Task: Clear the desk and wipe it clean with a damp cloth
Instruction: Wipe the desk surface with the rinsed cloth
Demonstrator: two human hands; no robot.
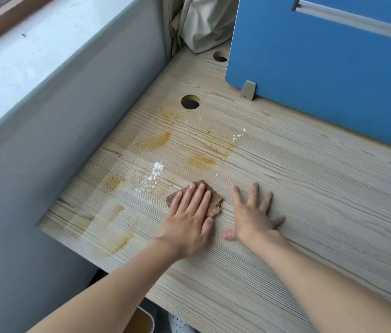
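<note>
Both bare forearms reach in over the near edge of the desk (310, 188). The left hand (189, 219) lies palm down, fingers straight and close together, pressing flat on the cloth (215, 205). The right hand (254, 219) rests just beside it, palm down on the desk, fingers spread wide, thumb pointing toward the left hand

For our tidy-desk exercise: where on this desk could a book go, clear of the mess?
Free: bare wood between the right hand and the blue partition. Crowded: beyond and left of the cloth under the left hand, orange stains and white powder up to the cable hole.
</note>
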